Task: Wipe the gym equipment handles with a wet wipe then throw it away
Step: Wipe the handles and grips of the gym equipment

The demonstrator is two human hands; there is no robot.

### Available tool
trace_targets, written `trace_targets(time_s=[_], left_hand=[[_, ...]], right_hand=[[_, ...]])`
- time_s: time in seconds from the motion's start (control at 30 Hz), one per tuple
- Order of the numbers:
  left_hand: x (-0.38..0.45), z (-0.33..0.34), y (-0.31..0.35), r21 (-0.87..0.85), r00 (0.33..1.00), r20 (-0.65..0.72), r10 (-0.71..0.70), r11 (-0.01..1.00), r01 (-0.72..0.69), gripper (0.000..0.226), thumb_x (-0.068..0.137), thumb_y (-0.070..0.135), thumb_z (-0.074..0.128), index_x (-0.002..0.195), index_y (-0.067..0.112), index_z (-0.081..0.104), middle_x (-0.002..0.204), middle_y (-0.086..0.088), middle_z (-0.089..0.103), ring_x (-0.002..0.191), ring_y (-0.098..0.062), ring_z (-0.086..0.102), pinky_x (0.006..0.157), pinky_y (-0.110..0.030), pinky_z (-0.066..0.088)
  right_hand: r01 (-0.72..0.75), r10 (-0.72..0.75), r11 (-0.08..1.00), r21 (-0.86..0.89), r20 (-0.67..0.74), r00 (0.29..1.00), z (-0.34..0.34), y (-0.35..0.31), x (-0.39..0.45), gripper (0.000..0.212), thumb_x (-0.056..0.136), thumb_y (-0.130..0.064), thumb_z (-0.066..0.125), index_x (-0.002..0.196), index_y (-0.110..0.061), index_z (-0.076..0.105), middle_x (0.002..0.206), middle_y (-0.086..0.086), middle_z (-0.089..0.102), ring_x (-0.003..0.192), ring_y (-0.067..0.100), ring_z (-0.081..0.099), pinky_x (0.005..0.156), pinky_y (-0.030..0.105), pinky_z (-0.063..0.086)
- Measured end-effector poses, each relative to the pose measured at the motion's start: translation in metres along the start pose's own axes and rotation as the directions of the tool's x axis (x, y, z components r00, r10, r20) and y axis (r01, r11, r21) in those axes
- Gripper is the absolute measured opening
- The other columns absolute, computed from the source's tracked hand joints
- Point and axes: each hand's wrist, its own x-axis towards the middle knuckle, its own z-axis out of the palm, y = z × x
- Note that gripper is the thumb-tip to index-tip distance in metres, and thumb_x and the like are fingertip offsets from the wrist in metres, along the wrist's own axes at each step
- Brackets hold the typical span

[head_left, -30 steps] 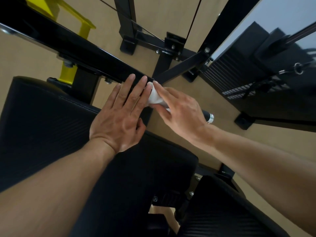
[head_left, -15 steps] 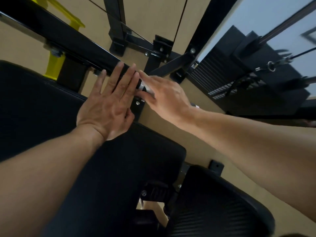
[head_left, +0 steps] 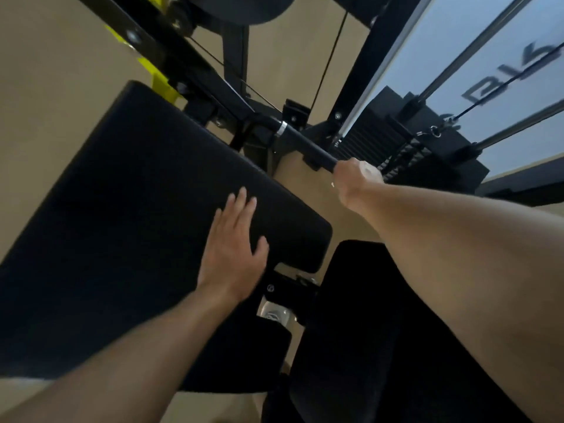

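The right hand point(head_left: 355, 178) grips the far end of the long black cylindrical machine handle point(head_left: 306, 145), which runs up-left from it; the white wet wipe is hidden; the left hand point(head_left: 233, 248) rests flat, fingers straight, on the black padded seat point(head_left: 137, 193), farther away.

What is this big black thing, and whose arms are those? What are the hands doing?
This is one picture from a camera worn on a person's head, looking down, so the two arms are that person's own. The big black thing is an exercise machine in a gym. The wide black cushion is a pad you lean or sit on. The left hand lies flat on that pad with straight fingers. The long black bar is a handle you pull or push. The right hand is curled round the end of that handle; a tiny bit of something white peeks out beside it, maybe the wet wipe for cleaning, but it is too small to tell. Behind are stacked black weights.
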Motion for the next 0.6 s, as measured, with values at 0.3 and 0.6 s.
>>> trace_targets(time_s=[0.3,0.6], left_hand=[[-0.270,0.020,-0.074,-0.724,0.694,0.018,-0.720,0.469,0.506,0.021,0.097,0.019,0.058,0.111,0.032,0.067,0.091,0.015,0.076,0.086,0.010,0.067,0.070,-0.016,0.047],[-0.363,0.022,-0.132,-0.778,0.710,0.216,-0.670,0.321,0.540,0.018,0.089,0.039,0.073,0.098,0.023,0.075,0.088,0.002,0.077,0.082,-0.014,0.071,0.074,-0.032,0.057]], right_hand=[[0.179,-0.350,0.651,0.738,0.082,0.933,0.076,-0.161,-0.258,0.016,0.080,-0.034,0.078,0.080,-0.025,0.065,0.076,-0.009,0.066,0.077,0.012,0.064,0.065,0.029,0.049],[-0.210,-0.451,0.384,0.899,0.382,0.807,0.150,-0.191,-0.412,0.009,0.090,-0.030,0.075,0.094,-0.023,0.079,0.068,-0.012,0.069,0.066,0.005,0.060,0.059,0.015,0.046]])
